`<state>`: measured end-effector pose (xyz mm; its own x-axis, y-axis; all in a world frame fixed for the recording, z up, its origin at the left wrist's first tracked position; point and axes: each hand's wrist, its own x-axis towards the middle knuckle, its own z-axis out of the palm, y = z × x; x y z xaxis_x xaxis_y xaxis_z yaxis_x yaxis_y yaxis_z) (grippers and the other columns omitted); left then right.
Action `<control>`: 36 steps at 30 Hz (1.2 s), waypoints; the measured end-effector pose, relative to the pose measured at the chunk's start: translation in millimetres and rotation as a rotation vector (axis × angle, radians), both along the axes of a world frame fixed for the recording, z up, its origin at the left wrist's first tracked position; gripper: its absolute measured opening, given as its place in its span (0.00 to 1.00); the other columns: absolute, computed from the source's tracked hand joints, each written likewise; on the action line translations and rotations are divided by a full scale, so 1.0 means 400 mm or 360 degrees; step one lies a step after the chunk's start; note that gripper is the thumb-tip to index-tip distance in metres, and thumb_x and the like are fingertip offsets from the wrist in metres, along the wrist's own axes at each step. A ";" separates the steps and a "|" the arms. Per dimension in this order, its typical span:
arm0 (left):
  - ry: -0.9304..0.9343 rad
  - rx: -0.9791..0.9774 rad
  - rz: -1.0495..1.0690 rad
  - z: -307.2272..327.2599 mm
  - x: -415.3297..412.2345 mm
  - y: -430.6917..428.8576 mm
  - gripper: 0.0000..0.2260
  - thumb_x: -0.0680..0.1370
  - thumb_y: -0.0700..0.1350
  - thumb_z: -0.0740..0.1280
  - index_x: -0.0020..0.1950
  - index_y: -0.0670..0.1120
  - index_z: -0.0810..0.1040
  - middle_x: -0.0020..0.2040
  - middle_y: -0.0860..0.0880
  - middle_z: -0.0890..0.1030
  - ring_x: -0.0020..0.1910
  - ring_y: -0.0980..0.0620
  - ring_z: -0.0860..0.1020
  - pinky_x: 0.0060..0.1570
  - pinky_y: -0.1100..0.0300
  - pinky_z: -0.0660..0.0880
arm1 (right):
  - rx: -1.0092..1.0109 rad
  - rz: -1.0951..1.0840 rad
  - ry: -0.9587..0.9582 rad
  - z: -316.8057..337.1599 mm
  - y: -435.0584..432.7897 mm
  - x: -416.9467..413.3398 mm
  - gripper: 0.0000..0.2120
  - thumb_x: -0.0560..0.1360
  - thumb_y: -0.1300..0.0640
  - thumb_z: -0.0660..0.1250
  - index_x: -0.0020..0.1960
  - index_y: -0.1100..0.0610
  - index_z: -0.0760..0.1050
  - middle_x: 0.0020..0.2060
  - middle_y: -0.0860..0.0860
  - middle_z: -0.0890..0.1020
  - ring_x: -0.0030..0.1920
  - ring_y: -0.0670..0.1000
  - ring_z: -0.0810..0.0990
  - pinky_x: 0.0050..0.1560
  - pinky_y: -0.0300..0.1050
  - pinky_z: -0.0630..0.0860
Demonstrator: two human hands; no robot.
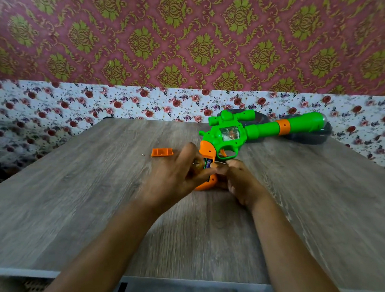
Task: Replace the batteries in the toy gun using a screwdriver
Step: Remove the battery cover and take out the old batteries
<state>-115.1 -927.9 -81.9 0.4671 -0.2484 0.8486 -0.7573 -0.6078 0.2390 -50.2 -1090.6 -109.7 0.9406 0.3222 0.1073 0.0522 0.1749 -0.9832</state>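
Right now the green-and-orange plastic toy gun lies on the grey wood-grain tabletop, both hands at its grip: left hand pinching a battery, right hand curled around the grip. That battery could slip; the tiny screw left of the gun, by the loose orange cover, could roll off.

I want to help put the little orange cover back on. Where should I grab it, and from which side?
Pinch the orange cover by its two long edges, coming straight down from above. It lies flat and alone on the table, left of the left hand, so nothing blocks the top. It looks too thin to grab easily from the side.
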 end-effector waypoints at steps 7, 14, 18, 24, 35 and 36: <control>-0.0299 0.0501 -0.0014 -0.009 -0.026 -0.015 0.09 0.76 0.51 0.62 0.51 0.47 0.68 0.34 0.48 0.79 0.26 0.50 0.77 0.20 0.61 0.69 | 0.0076 -0.0031 -0.0005 -0.003 -0.001 -0.004 0.07 0.71 0.65 0.64 0.48 0.61 0.76 0.33 0.51 0.82 0.37 0.52 0.81 0.31 0.40 0.77; -0.0330 0.0709 -0.0169 -0.047 -0.050 0.029 0.09 0.74 0.42 0.65 0.53 0.46 0.69 0.49 0.47 0.80 0.35 0.51 0.79 0.27 0.58 0.75 | 0.0006 -0.0207 0.0084 -0.007 0.017 0.017 0.07 0.76 0.65 0.62 0.42 0.58 0.77 0.27 0.48 0.82 0.29 0.44 0.81 0.31 0.40 0.79; -0.0177 0.0439 -0.0139 -0.043 -0.053 0.025 0.08 0.77 0.49 0.63 0.53 0.48 0.70 0.48 0.48 0.82 0.35 0.56 0.77 0.31 0.62 0.76 | 0.0056 -0.0207 0.0141 0.000 0.013 0.019 0.06 0.75 0.65 0.62 0.44 0.59 0.76 0.30 0.49 0.82 0.30 0.45 0.81 0.35 0.43 0.80; 0.0043 -0.0419 0.0100 -0.023 -0.029 0.058 0.08 0.75 0.45 0.68 0.50 0.52 0.70 0.43 0.64 0.77 0.43 0.72 0.77 0.41 0.79 0.71 | 0.0049 -0.0147 0.0188 0.002 0.009 0.015 0.05 0.75 0.64 0.64 0.44 0.58 0.77 0.30 0.49 0.83 0.29 0.46 0.81 0.34 0.43 0.80; 0.0283 -0.0468 0.0123 0.028 0.021 0.010 0.03 0.79 0.49 0.59 0.47 0.52 0.68 0.33 0.49 0.75 0.32 0.52 0.75 0.32 0.50 0.73 | 0.0142 -0.0243 0.0191 -0.003 0.016 0.013 0.07 0.73 0.66 0.66 0.51 0.60 0.75 0.31 0.48 0.83 0.30 0.45 0.82 0.31 0.42 0.80; 0.0374 -0.0379 0.0145 0.036 0.033 0.002 0.03 0.79 0.48 0.62 0.47 0.50 0.70 0.33 0.50 0.75 0.31 0.53 0.74 0.31 0.54 0.71 | 0.0131 -0.0238 0.0168 -0.002 0.017 0.010 0.06 0.73 0.66 0.65 0.49 0.59 0.75 0.31 0.48 0.83 0.30 0.45 0.82 0.32 0.42 0.81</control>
